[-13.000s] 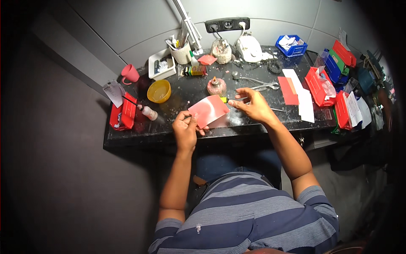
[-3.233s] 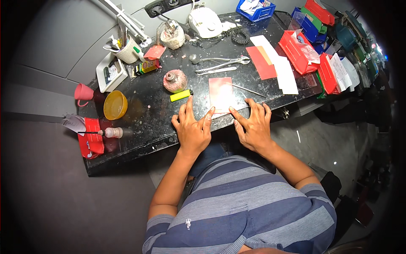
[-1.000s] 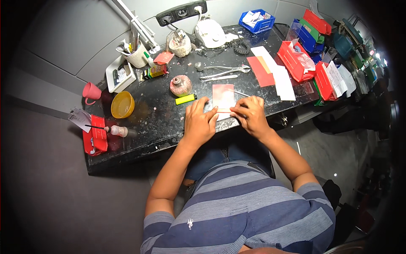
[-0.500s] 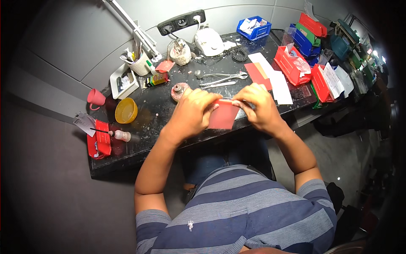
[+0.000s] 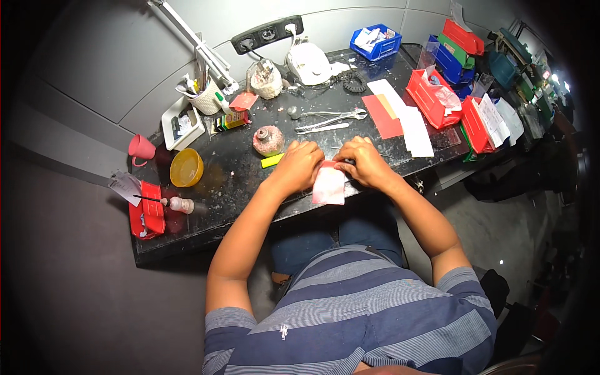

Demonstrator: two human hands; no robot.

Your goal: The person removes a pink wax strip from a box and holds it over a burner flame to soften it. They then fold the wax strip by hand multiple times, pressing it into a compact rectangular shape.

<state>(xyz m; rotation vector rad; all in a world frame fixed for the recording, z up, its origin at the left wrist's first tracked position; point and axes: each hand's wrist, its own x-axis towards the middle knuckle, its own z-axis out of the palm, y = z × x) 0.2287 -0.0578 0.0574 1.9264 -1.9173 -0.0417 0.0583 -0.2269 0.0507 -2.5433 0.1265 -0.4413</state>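
Note:
A pinkish sheet [image 5: 328, 191] with a darker red band along its far edge extends over the desk's front edge, its near part pale in the light. My left hand [image 5: 299, 165] pinches it at the left end of that band, fingers curled. My right hand [image 5: 365, 164] grips the right end of the same edge between thumb and bent fingers. Just beyond my left hand lie a yellow-green lighter [image 5: 271, 160] and a round pink-crusted pot with a metal neck [image 5: 268, 140]. A thin metal rod, partly hidden, lies behind my right hand.
On the black desk [image 5: 219, 181] are a yellow bowl [image 5: 186, 169], pink mug [image 5: 142, 147], red bin with a bottle [image 5: 147, 222], white tray [image 5: 181, 122], pliers [image 5: 331, 115], red and white sheets [image 5: 417, 131], several coloured bins [image 5: 433, 103] and a white device [image 5: 308, 62]. A lamp arm rises behind.
The sheet lay flat a second ago, was then lifted by both hands, and now extends lower toward me, over the front edge, looking paler. Both hands have shifted slightly down from half a second ago.

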